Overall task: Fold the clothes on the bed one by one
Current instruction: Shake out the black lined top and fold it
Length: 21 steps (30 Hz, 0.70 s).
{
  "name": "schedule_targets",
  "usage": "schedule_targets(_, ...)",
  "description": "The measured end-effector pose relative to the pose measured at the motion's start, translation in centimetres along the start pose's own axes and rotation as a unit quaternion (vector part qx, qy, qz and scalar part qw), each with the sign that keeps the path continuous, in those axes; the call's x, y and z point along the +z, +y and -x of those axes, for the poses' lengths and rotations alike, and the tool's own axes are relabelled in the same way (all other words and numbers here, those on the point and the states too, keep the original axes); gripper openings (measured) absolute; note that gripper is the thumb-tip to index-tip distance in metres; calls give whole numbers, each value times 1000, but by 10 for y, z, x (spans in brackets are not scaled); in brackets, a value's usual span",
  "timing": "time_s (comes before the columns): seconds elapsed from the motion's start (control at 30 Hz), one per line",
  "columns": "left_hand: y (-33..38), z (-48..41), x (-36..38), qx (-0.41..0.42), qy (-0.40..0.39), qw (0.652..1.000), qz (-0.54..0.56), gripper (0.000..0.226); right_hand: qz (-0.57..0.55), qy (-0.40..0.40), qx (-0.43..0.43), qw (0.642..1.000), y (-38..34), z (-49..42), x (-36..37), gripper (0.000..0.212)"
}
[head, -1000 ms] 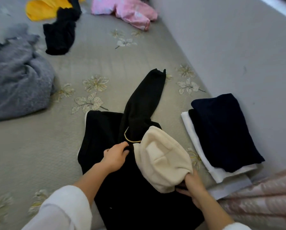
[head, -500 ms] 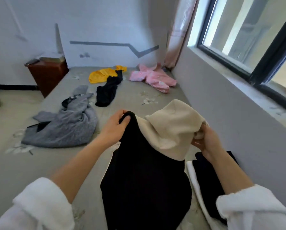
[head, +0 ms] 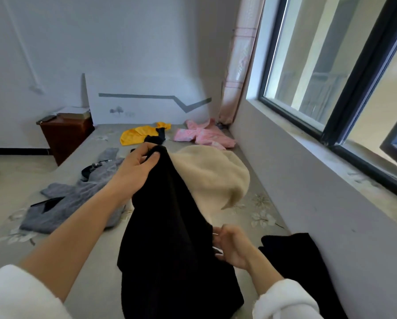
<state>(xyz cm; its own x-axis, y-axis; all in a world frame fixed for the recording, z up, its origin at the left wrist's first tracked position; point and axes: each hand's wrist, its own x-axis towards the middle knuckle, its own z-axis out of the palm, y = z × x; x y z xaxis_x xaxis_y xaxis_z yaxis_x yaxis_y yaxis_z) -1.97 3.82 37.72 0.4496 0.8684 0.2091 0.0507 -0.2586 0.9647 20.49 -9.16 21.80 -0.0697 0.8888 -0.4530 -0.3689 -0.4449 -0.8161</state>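
Note:
I hold a black garment (head: pixel 169 249) with a cream hood (head: pixel 211 176) up above the bed (head: pixel 54 249). My left hand (head: pixel 137 166) grips its top edge, raised in front of me. The hood hangs off to the right of that hand. My right hand (head: pixel 232 247) is lower, at the garment's right edge, with fingers loosely curled and nothing clearly held in them. A folded dark pile (head: pixel 296 261) lies on the bed by the wall at the lower right.
A crumpled grey sweater (head: pixel 77 199) lies to the left. At the far end are a yellow garment (head: pixel 133 137), a small black one (head: pixel 157 137) and a pink one (head: pixel 202 137). A brown nightstand (head: pixel 64 134) stands beyond the bed's left side. A wall with a window sill (head: pixel 331 180) runs along the right.
I lifted the black garment off the bed and my view rose with it. My right hand let go of the cream hood and dropped to the garment's lower right edge.

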Motion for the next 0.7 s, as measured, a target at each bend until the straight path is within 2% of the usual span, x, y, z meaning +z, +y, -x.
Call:
schedule_targets(0.1, -5, 3, 5, -15, -8, 1000, -17, 15, 86, -25, 45, 995, 11, -12, 12, 59)
schedule_targets(0.2, -10, 7, 15, -19, -54, 997, -51, 15, 148, 24, 51, 987, 15, -23, 19, 43)
schedule_targets(0.33, -8, 4, 8, 0, -84, 990, -116, 13, 222, 160, -21, 962, 9, -29, 12, 34)
schedule_targets(0.5, -6, -11, -33, 2, -7, 989, -150, 16, 343, 284, -179, 877, -54, -12, -13, 6)
schedule_targets(0.6, -4, -20, -60, 2, 22, 985, -174, 13, 328, 273, -239, 872, -107, 8, -9, 7)
schedule_targets(0.7, 2, -27, -84, 14, 39, 986, -160, 10, 335, 192, -225, 895, -150, 36, 1, 11)
